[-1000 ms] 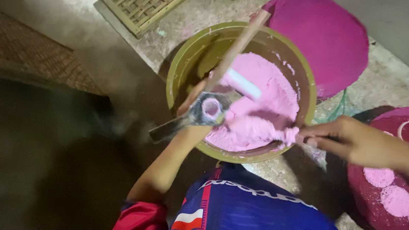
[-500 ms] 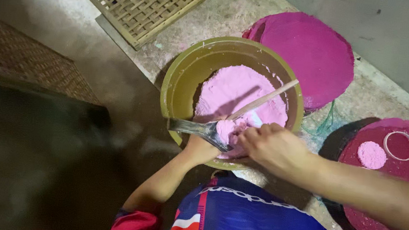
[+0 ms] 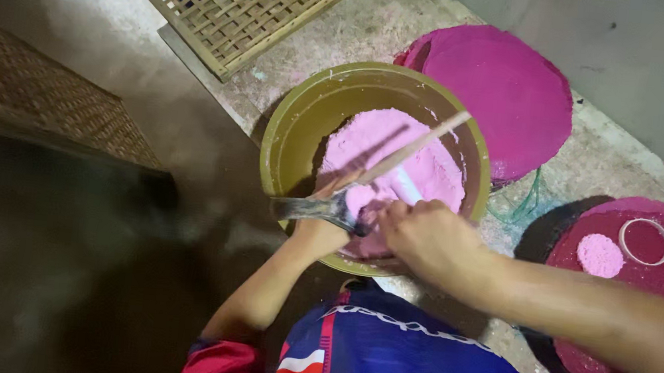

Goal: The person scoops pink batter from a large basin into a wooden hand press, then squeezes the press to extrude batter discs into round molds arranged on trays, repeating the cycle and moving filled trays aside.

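Left hand (image 3: 320, 229) grips a metal scoop (image 3: 310, 209) at the bowl (image 3: 288, 139) rim. Beside it the right hand (image 3: 427, 239), fingers curled, presses pink powder (image 3: 399, 156) heaped in the bowl, under a leaning stick (image 3: 415, 147).

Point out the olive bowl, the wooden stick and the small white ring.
olive bowl (image 3: 298, 139): head view, on its bare inner wall at the left.
wooden stick (image 3: 424, 142): head view, on the middle of its shaft above the pink powder.
white ring (image 3: 645, 241): head view, on the ring's band.
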A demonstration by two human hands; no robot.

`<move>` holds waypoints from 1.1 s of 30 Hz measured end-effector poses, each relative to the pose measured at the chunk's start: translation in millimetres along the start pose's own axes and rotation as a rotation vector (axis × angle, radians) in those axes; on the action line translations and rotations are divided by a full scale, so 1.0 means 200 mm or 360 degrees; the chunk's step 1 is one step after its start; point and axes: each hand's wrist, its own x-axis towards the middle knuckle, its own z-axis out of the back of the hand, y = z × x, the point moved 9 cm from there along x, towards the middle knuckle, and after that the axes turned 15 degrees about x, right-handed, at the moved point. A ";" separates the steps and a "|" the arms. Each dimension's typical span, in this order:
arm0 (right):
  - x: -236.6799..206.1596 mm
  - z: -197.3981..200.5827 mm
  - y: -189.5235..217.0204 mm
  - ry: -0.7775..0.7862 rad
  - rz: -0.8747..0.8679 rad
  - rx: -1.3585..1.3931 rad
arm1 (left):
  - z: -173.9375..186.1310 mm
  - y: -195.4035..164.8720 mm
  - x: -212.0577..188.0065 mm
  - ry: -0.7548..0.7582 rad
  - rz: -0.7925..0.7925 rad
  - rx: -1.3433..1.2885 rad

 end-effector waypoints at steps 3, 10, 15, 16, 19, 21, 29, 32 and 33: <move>-0.13 0.17 -0.14 -0.0173 -0.0094 -0.0135 | 0.01 0.29 -0.01 0.0035 0.0597 -0.0656; -0.05 0.34 -0.19 -0.0334 0.0146 -0.0315 | 0.17 0.20 0.08 -0.0242 -0.0133 -0.0097; 0.17 0.08 0.00 -0.0022 0.0294 -0.0392 | -0.01 0.15 0.11 0.0069 0.0128 -0.0324; 0.19 0.10 0.03 -0.0087 0.0311 -0.0308 | 0.02 0.13 0.11 -0.0011 0.0110 -0.0245; 0.13 0.18 -0.06 -0.0053 0.0102 0.0067 | 0.06 0.18 0.12 0.0085 0.0254 -0.0114; 0.03 0.24 -0.18 0.0027 -0.0080 0.0117 | 0.05 0.27 0.13 0.0307 0.0452 -0.0023; 0.22 -0.02 -0.01 -0.0208 0.0053 -0.0381 | 0.03 0.21 0.12 -0.0068 0.0106 0.0096; 0.22 -0.10 0.01 -0.0182 0.0150 -0.0170 | -0.05 0.22 0.11 0.0026 0.0225 0.0159; 0.18 -0.07 -0.04 -0.0175 0.0087 0.0005 | -0.07 0.24 0.11 0.0082 0.0267 0.0219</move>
